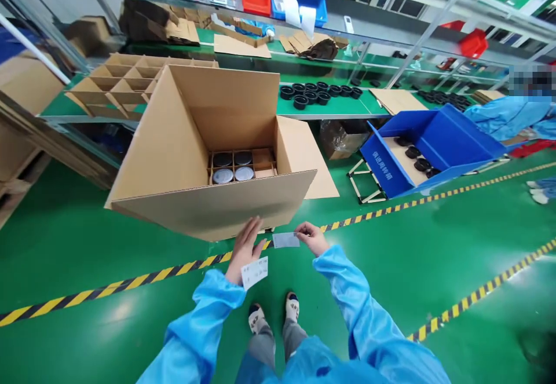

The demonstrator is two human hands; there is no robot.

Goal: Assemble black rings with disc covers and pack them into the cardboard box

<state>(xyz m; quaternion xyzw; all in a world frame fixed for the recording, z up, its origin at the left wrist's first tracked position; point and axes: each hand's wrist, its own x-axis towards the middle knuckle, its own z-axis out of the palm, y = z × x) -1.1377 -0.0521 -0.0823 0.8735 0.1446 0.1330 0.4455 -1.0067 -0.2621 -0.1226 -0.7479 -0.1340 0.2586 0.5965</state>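
A large open cardboard box (pixel 234 207) stands in front of me, with cylindrical containers (pixel 223 176) with round lids in its divider cells. My left hand (pixel 244 249) has its fingers stretched out at the lower edge of the front flap; whether it touches the cardboard I cannot tell. A white label (pixel 255 272) with dark print lies against the heel of that hand. To its right, my right hand (pixel 311 238) pinches the right end of a pale rectangular label (pixel 285 240) between thumb and fingers. Print on this second label cannot be made out.
Cardboard dividers (pixel 125 80) and several black round parts (pixel 310 93) lie on the green bench. A blue bin (pixel 391 161) with black parts is on a stand at right. Yellow-black tape (pixel 174 271) crosses the floor. A co-worker's blue sleeve (pixel 495 114) shows far right.
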